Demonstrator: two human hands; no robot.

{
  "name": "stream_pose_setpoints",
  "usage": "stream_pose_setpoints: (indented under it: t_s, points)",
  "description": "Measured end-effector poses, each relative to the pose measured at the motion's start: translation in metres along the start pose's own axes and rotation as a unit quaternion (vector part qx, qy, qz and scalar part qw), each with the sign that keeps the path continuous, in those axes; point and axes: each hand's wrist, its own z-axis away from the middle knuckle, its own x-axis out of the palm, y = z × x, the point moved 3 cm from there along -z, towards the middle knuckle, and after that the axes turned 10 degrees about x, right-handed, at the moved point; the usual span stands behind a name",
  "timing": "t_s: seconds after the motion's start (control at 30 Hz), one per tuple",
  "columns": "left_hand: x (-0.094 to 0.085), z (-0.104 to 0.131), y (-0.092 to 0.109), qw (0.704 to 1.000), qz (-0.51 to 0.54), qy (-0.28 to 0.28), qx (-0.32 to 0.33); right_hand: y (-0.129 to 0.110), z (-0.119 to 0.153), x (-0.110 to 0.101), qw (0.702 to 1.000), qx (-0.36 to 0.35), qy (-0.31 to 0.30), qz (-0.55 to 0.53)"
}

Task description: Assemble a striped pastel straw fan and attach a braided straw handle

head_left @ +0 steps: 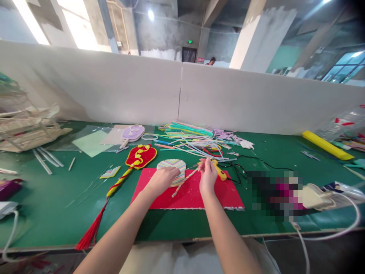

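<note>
A round disc (167, 164) with pastel stripes rests on the red board (182, 199) in front of me. My left hand (167, 178) lies over its front part, fingers bent and gripping it; the fingertips are partly hidden. My right hand (208, 176) is closed in a pinch around the upper end of a thin twisted pastel stick (185, 182). This stick slants down to the left, its lower end just right of my left hand. Right behind my right hand lies a yellow glue gun (221, 172) with a black cord.
Left of the board lies a red and yellow fan (142, 156) with a tassel (92, 226). Pastel fuzzy strips (188, 131) are heaped behind. A purple disc (133, 132) sits back left, a yellow bar (327, 145) far right. A white partition (128, 91) closes the green table's back.
</note>
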Motion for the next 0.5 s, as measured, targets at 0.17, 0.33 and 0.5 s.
stream_pose_setpoints:
  t_s: [0.17,0.33,0.5]
  points:
    - [-0.005,0.013,-0.01,0.997,0.018,0.01,-0.078,-0.002,-0.007,-0.009,0.997,-0.008,0.061,-0.041]
    - [-0.023,0.028,-0.029,0.971,-0.012,0.076,-0.228,-0.005,0.01,0.006,0.998,-0.025,-0.025,0.057]
    - [-0.061,0.071,-0.091,0.91,-0.113,0.097,-0.386,-0.003,0.034,0.024,0.965,-0.073,-0.14,0.207]
